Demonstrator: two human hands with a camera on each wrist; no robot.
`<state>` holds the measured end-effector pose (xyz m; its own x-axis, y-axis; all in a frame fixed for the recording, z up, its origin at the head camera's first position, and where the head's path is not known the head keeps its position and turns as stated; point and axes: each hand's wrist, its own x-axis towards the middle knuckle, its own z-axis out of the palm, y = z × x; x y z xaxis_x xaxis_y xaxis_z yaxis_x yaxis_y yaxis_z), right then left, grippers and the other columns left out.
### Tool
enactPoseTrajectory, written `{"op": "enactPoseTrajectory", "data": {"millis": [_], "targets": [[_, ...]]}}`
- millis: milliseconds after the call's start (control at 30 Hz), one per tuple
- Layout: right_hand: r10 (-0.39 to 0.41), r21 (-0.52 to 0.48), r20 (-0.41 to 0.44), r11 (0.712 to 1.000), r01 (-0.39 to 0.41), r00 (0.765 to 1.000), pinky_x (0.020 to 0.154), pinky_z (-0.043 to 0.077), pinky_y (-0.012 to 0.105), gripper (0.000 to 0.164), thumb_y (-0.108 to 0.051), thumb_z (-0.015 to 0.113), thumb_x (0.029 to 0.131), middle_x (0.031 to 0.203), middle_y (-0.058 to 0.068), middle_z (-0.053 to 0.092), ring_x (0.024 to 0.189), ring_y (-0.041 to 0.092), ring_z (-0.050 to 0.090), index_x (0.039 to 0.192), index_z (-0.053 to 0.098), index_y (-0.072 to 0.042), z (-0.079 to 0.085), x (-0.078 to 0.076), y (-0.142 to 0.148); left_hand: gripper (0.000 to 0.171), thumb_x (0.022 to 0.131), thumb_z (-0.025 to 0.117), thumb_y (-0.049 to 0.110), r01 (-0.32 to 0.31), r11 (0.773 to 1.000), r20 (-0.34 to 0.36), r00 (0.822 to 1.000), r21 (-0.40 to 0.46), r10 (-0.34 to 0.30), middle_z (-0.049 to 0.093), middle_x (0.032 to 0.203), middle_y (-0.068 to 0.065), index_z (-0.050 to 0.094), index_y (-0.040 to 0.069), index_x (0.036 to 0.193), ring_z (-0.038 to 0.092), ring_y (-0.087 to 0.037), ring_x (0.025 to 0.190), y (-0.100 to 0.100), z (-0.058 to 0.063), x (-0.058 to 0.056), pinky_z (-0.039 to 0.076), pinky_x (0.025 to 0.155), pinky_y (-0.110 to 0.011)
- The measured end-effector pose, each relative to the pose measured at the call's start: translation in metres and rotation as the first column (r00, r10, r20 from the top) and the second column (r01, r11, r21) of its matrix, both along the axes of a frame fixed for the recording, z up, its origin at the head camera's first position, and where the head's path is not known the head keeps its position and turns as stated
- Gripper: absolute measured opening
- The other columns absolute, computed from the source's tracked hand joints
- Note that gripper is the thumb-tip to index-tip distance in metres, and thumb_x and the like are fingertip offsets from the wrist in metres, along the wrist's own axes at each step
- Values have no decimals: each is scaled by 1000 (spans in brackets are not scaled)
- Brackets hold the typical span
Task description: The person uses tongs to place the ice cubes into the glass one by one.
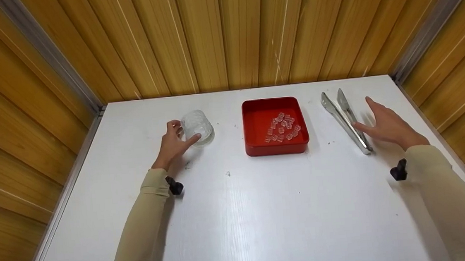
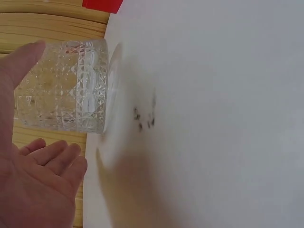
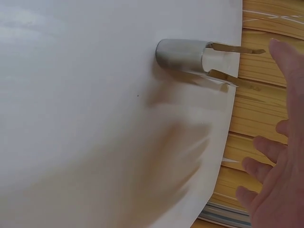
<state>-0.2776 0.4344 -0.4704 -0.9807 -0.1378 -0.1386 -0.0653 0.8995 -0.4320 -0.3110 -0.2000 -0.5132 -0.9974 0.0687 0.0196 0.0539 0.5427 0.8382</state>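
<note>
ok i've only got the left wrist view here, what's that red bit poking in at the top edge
Observer: That's part of a shallow red tray, with small clear pieces lying in it.
Operator: and the other hand, where's that
Observer: The right hand is beside the metal tongs, which lie between it and the tray.
Operator: tongs open or closed
Observer: Open; in the head view their two tips stand apart.
</note>
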Motion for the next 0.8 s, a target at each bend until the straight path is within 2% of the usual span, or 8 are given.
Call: {"op": "enactPoseTrajectory", "data": {"millis": [333,567,800], "targets": [[-2,19,21,1000,1,1000,116,12,72,115,-70,58,93,166,32,4,150,55,9,164,-8,-10,0,-5,-5,107,84,82,51,-3,1000,-5,1000,2,3,37,160,-24,24,2,159,40,-38,145,8,-5,-3,37,117,-47],[4,21,24,1000,-4,1000,116,12,72,113,-69,59,93,166,32,5,150,55,9,164,-7,-10,0,-6,-10,100,86,81,48,-31,999,-71,997,-42,28,44,154,-27,30,0,157,48,-39,139,12,-8,-5,43,112,-46],[4,37,48,999,-6,999,114,13,75,115,-72,57,92,166,33,6,149,57,10,164,-8,-12,0,-8,-18,95,86,81,47,-37,999,-58,998,14,38,48,153,-22,33,2,156,48,-34,139,15,-10,-5,43,113,-45]]}}
